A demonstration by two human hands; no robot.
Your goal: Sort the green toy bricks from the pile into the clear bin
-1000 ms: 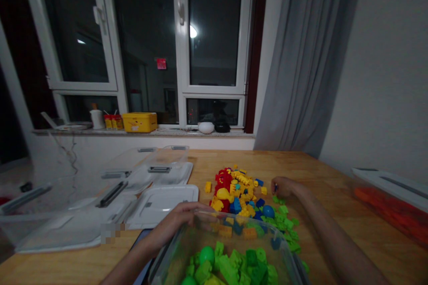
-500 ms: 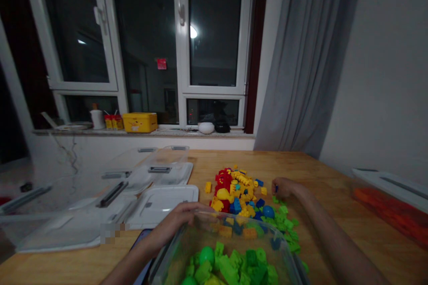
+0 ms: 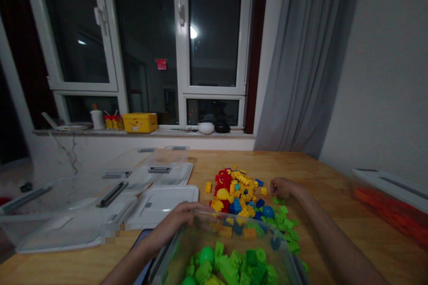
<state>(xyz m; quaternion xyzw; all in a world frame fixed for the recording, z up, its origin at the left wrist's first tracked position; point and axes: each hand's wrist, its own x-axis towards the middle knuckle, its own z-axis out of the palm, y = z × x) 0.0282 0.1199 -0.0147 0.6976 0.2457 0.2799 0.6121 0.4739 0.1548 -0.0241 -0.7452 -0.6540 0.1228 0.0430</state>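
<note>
My left hand [image 3: 189, 212] is closed on the far left rim of a clear plastic box [image 3: 290, 249], with its fingers partly hidden at the edge. Light and dark green toy blocks [image 3: 230, 267] and a green ball [image 3: 207, 256] lie inside the box. My right hand [image 3: 282, 186] is over the table beyond the box, its fingers pinched together. A small dark blue piece shows at those fingertips, too small to make out well. Just below them lie green blocks [image 3: 277, 201], and to the left is a mixed pile of yellow blocks [image 3: 245, 182], red blocks [image 3: 223, 180] and blue blocks.
Clear boxes and white lids [image 3: 163, 205] cover the left of the wooden table [image 3: 267, 158]. At the right edge stands a lidded box of orange-red pieces [image 3: 391, 209]. A blue ball [image 3: 268, 212] sits by the pile. Behind is a windowsill with a yellow box [image 3: 140, 122].
My right hand has shifted slightly left, still pinched, and less of the small blue piece shows at its fingertips. My left hand and the box have stayed in place.
</note>
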